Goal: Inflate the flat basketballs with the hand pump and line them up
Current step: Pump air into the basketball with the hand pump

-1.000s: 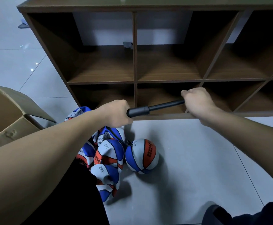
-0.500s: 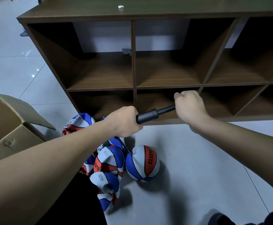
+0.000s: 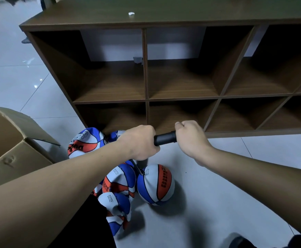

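both hands are closing in since a second ago, the thin rod now gone from sight and only a short black stretch of the hand pump (image 3: 165,138) showing between them. left hand (image 3: 139,142) is keeping a tight grip round the barrel, right hand (image 3: 190,136) is curling its grip round the handle end. a hose (image 3: 137,167) is running down to the round basketball (image 3: 156,184) on the floor (image 3: 217,194), with flat basketballs (image 3: 117,183) heaped just left of it, near the shelf (image 3: 146,81) and the cardboard box (image 3: 12,145).
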`<state>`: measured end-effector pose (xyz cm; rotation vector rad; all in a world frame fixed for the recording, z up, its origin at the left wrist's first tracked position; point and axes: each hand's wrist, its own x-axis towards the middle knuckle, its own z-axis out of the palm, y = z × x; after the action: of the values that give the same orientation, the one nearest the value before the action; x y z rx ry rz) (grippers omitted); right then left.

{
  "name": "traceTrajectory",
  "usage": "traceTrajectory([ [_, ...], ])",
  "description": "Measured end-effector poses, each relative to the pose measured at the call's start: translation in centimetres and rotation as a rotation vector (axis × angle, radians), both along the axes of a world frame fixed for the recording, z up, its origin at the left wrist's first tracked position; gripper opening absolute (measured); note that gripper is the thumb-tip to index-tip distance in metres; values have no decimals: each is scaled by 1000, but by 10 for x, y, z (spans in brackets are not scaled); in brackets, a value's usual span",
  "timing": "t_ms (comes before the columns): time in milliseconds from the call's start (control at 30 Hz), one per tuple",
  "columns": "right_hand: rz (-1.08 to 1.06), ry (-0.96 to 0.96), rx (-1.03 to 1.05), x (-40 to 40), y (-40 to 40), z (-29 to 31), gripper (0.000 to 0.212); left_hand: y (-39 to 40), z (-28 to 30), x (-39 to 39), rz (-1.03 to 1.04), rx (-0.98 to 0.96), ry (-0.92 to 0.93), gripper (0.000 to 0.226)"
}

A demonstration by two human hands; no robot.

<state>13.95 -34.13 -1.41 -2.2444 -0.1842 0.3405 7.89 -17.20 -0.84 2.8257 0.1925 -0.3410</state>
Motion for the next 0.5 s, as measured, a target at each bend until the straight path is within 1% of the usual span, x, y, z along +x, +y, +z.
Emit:
traceTrajectory([
  [133, 64, -35, -32, 5, -1, 15, 44, 2, -3, 4, 13, -71, -25, 23],
  [233, 73, -13, -47, 11, -4, 18, 42, 2, -5, 5, 6, -99, -26, 23],
  [333, -6, 54, -47, 24, -13, 19, 38, 8, -7, 3, 14, -108, 7, 21],
  [433, -129, 46, -28, 46, -32, 29, 33, 29, -7, 1, 44, -87, 43, 22],
  [500, -154, 54, 0, 55, -44, 33, 30, 39, -8, 0, 60, -92, 52, 24],
])
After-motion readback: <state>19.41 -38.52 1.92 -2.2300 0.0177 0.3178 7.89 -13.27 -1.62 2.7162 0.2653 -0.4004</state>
